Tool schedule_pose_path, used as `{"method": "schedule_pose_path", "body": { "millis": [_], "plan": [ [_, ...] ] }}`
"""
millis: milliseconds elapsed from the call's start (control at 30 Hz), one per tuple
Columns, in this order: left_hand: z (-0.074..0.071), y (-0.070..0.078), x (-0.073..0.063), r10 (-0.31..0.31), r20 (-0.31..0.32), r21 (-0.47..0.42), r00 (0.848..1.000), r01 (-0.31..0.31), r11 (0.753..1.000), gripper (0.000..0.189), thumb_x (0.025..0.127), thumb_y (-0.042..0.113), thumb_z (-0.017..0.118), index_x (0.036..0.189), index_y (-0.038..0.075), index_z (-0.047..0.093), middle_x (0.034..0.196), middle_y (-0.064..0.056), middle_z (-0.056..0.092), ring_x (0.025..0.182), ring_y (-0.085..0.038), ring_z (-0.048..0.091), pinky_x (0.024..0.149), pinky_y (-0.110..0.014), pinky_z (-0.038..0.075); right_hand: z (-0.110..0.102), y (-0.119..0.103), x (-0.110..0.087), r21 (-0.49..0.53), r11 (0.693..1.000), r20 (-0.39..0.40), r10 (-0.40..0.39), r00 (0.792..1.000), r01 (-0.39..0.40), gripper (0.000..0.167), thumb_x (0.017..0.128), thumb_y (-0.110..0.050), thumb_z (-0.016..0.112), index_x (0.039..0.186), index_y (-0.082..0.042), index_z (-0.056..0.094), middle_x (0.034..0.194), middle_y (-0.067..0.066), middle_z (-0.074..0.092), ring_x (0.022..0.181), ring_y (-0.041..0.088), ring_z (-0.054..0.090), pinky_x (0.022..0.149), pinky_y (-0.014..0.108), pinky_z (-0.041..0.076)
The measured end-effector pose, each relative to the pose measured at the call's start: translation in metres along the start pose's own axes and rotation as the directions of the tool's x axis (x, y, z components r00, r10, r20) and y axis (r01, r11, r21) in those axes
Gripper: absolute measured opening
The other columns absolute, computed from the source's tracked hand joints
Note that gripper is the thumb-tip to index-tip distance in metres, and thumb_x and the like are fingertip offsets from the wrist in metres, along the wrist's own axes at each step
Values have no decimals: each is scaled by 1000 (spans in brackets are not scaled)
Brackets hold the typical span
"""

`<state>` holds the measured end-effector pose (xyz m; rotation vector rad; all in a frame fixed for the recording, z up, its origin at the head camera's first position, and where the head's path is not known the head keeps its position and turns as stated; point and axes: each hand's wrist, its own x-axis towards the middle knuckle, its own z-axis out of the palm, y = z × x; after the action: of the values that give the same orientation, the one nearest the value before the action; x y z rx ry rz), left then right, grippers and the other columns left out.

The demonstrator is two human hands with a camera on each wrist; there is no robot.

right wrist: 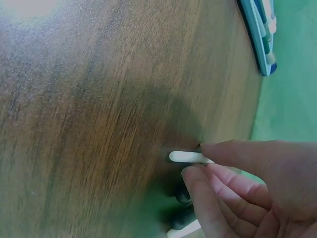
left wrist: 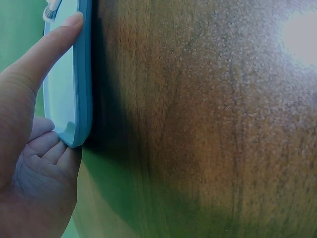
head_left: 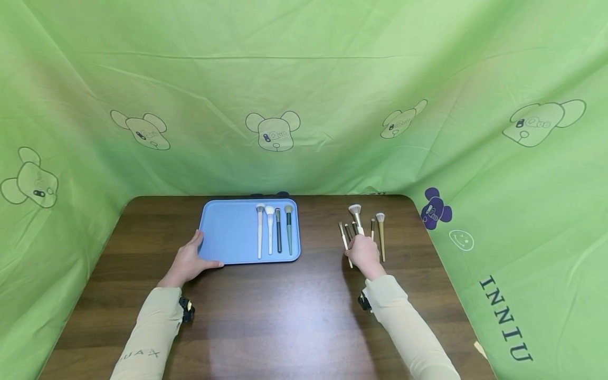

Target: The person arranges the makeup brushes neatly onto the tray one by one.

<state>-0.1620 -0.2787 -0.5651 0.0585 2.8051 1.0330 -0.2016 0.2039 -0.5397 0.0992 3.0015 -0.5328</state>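
Note:
A blue rectangular tray (head_left: 228, 232) lies on the table, with several makeup brushes (head_left: 270, 227) side by side in its right part. My left hand (head_left: 187, 262) grips its near left corner, thumb along the near rim and fingers curled at the left side, as the left wrist view shows. My right hand (head_left: 366, 253) is over a group of brushes to the right. Its thumb and forefinger pinch the white handle (right wrist: 185, 157) of the leftmost slim makeup brush (head_left: 343, 235). A large brush with a pale head (head_left: 354, 209) is partly hidden under this hand.
Dark-handled brushes (right wrist: 184, 218) lie beside the pinched one. At the group's right end are a small brush (head_left: 372, 227) and a wooden-handled brush (head_left: 382, 237). Green cloth (head_left: 275, 79) hangs round the back and sides of the wooden table (head_left: 275, 327).

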Motion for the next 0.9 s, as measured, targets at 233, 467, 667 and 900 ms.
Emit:
{"method": "schedule_pose_path", "body": {
  "millis": [233,467,667,900],
  "plan": [
    [0,1,0,-7,3,-2,1000,7,1000,124,76,43,90,154,-17,14,161,-36,9,146,-52,16,115,-61,24,0,0,-1,14,1000,2,6,1000,-6,8,79,-15,82,75,-13,76,81,14,71,72,37,67,57,50,54],
    [0,1,0,-11,9,-7,1000,11,1000,124,77,43,90,155,-16,13,161,-35,9,147,-51,15,115,-61,24,3,1,-1,19,1000,-4,15,1000,-15,9,77,-18,81,75,-14,73,74,9,67,69,34,65,56,48,53],
    [1,-1,0,-10,10,0,1000,10,1000,125,76,44,90,155,-16,13,161,-35,8,147,-51,15,115,-61,24,3,2,-1,26,1000,-15,7,1000,-7,10,77,-18,81,74,-14,72,74,10,66,69,34,65,55,49,53],
    [1,0,0,-4,2,0,1000,4,1000,125,76,44,89,155,-16,13,161,-35,9,146,-52,16,114,-62,25,3,0,-1,33,999,-31,-3,1000,4,11,77,-20,82,74,-15,72,74,9,67,70,35,65,56,49,52]
  ]
}}
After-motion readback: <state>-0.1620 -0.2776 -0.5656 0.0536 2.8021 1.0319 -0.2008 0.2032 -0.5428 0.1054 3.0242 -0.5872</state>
